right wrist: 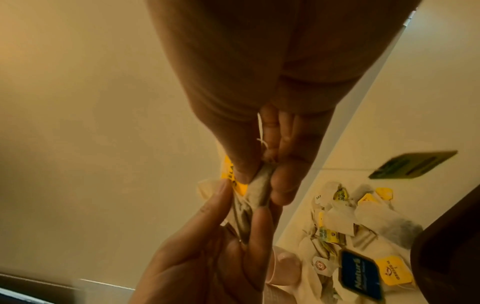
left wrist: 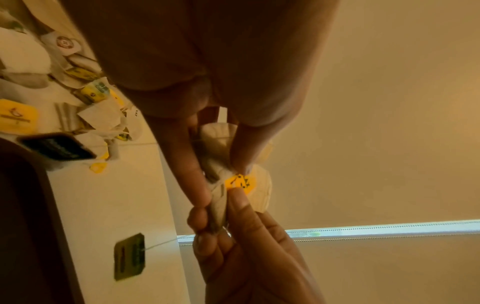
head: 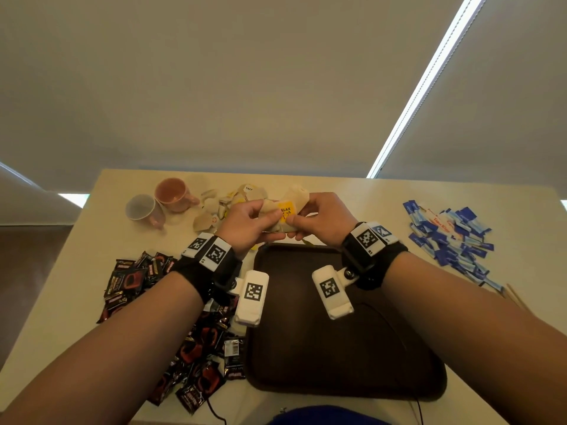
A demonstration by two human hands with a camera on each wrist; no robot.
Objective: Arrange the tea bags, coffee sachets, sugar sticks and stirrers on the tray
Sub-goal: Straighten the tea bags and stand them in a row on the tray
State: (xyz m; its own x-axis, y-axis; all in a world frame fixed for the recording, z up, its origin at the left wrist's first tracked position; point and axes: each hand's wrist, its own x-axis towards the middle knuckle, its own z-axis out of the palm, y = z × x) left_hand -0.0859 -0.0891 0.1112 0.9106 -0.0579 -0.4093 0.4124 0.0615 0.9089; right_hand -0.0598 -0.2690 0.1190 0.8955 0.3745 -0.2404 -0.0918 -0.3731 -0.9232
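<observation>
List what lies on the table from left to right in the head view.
coffee sachets → brown tray → blue sugar sticks

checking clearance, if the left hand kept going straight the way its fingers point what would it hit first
The left hand points right, at the right hand. Both pinch the same bunch of tea bags, so it would press straight into those bags, then the right fingertips; depth seems shared, judging from the wrist views.
</observation>
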